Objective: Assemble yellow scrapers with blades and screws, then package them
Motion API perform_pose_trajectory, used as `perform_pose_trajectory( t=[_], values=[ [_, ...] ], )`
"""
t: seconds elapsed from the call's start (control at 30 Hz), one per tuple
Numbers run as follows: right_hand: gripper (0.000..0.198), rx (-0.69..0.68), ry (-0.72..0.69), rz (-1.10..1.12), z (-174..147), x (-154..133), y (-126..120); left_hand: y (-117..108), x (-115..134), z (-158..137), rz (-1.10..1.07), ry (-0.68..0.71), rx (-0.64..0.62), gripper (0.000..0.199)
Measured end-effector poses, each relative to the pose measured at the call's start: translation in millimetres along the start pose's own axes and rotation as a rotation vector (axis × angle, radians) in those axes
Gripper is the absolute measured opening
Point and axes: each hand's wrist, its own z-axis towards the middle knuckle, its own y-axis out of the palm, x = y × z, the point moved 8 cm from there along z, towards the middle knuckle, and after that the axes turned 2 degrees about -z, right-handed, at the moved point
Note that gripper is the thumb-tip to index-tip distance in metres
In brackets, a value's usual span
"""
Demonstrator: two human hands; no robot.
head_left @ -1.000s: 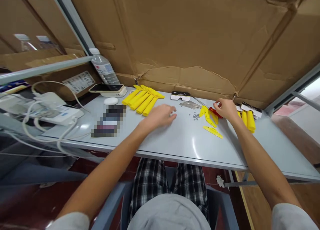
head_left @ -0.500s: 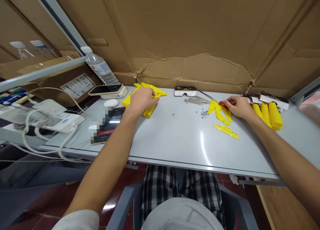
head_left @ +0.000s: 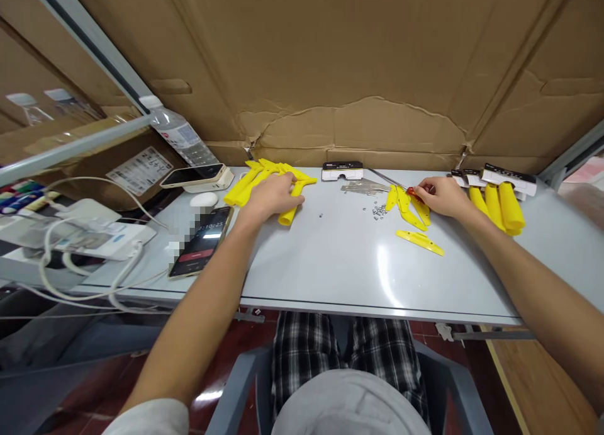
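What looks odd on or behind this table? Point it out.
One small metal bit lies alone, apart from the loose pile of similar bits to its right. Behind the table, the cardboard shows a ragged, wavy line, as if torn or creased.

Creased brown cardboard [head_left: 302,57] backs a glossy pale table [head_left: 330,265] above a dark red tiled floor [head_left: 217,362].

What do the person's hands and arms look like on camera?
The left hand and right hand are ungloved, with no watch or bracelet visible. A pale grey, short sleeve covers the left arm's upper part; the right sleeve hardly shows.
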Motion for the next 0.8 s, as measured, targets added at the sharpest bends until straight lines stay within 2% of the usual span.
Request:
perform_pose_trajectory(
  t=[0.1,0.2,0.47,0.6,0.7,0.8],
  values=[
    [0.047,-0.008,-0.006,0.0,0,-1,0,-2,5,-3,-0.14,0.009,-0.049,0.065],
    [0.047,-0.017,-0.004,-0.03,0,-2,-1,-2,8,-5,-0.186,0.012,-0.085,0.067],
    [0.049,-0.023,-0.02,-0.067,2,0,2,-1,-5,-3,-0.065,-0.048,-0.068,0.068],
    [0.052,-0.031,-0.009,-0.069,1,-1,1,0,2,-8,-0.022,-0.011,-0.069,0.065],
    [0.049,-0.036,0.0,-0.078,-1,-4,-1,-7,12,-14,-0.152,0.015,-0.049,0.059],
    [0.046,-0.036,0.008,-0.097,-3,-6,-3,-15,13,-18,-0.314,-0.019,-0.03,0.052]
  ],
)
